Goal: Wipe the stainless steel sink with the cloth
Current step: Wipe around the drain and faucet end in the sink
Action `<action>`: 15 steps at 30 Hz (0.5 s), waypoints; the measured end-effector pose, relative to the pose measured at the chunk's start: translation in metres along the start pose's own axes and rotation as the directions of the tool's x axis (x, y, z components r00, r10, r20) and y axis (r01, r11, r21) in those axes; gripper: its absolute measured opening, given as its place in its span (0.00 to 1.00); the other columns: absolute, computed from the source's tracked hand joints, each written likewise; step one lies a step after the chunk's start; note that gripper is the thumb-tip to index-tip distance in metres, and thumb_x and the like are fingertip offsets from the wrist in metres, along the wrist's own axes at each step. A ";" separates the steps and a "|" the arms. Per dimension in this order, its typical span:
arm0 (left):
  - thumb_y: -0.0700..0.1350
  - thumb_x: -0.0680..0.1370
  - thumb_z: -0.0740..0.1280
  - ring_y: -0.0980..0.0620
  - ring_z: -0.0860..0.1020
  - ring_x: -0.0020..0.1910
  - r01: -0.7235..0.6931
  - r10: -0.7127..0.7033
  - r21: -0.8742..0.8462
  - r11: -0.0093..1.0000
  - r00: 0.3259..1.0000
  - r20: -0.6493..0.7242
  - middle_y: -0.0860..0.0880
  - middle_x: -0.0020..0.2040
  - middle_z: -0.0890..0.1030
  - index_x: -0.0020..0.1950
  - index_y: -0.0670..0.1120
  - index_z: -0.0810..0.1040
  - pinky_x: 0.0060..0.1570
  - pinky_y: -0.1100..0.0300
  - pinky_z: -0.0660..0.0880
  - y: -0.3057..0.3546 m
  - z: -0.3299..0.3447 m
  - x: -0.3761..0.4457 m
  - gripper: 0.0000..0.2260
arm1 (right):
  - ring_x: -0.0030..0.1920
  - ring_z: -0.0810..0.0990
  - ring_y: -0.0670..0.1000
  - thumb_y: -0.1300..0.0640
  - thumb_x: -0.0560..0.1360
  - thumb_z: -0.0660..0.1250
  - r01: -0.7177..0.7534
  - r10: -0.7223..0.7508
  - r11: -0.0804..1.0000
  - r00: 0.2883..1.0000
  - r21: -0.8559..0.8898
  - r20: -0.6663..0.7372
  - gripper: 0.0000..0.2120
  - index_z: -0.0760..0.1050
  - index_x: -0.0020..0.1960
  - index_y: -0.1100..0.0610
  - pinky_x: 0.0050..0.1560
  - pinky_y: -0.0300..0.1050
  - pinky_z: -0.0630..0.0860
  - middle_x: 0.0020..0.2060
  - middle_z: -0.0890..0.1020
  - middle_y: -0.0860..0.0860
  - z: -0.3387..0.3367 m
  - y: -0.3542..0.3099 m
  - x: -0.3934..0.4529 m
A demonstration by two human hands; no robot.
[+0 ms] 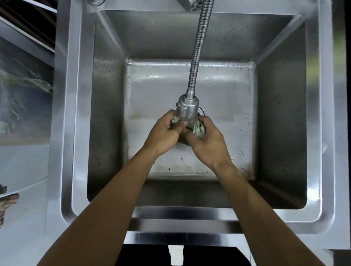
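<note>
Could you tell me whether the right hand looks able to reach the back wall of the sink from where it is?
Probably yes: the right hand only grips the cloth with the left hand, and the basin up to the back wall lies open; only the hanging spray head needs passing.

Brushed steel sink (285,83), dull sheen, speckled with droplets and grit. Ribbed metal hose (200,50) ending in a smooth, glossy spray head (186,110). Crumpled greyish-green cloth (197,129), soft, matt, wet-looking.

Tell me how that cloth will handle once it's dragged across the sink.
The cloth is bunched between the left hand and right hand, so it's likely soft and floppy. Held under the spray head, it's probably wet, heavier, and clingy.
</note>
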State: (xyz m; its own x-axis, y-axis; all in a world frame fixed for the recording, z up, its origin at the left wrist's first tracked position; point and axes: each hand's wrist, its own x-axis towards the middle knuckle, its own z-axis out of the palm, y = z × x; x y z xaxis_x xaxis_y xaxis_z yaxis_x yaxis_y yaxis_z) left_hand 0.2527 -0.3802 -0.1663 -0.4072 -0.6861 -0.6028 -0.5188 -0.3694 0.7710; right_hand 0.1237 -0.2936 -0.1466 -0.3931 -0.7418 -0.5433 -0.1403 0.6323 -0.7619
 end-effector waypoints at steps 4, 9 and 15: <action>0.49 0.83 0.65 0.53 0.81 0.50 0.037 -0.043 -0.072 0.997 0.995 -0.085 0.54 0.53 0.83 0.60 0.53 0.75 0.49 0.56 0.76 0.002 -0.004 0.000 0.06 | 0.48 0.80 0.43 0.48 0.81 0.67 0.039 -0.039 0.999 0.999 -0.017 0.006 0.09 0.76 0.61 0.46 0.46 0.39 0.72 0.49 0.83 0.42 0.000 -0.003 0.011; 0.49 0.85 0.59 0.50 0.79 0.38 0.035 -0.042 -0.095 0.995 0.997 -0.065 0.47 0.49 0.83 0.62 0.56 0.72 0.25 0.58 0.72 0.000 -0.001 -0.010 0.07 | 0.59 0.79 0.45 0.44 0.81 0.67 -0.005 0.000 1.000 0.979 0.025 0.205 0.16 0.70 0.66 0.43 0.52 0.42 0.74 0.60 0.80 0.44 -0.009 -0.001 0.009; 0.55 0.83 0.62 0.55 0.83 0.45 0.003 -0.008 -0.061 0.998 0.996 -0.088 0.56 0.47 0.85 0.57 0.59 0.78 0.42 0.57 0.78 0.001 0.023 -0.019 0.06 | 0.46 0.78 0.49 0.55 0.84 0.62 0.114 -0.095 0.974 0.990 -0.198 0.101 0.02 0.71 0.55 0.49 0.42 0.41 0.71 0.48 0.81 0.49 -0.014 0.006 0.005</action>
State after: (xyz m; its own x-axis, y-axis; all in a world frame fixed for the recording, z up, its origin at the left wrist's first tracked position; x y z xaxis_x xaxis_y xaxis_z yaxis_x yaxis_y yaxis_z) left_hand 0.2426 -0.3528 -0.1592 -0.3351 -0.7357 -0.5886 -0.4730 -0.4089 0.7804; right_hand 0.1083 -0.2906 -0.1486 -0.2842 -0.8175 -0.5009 -0.3612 0.5753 -0.7339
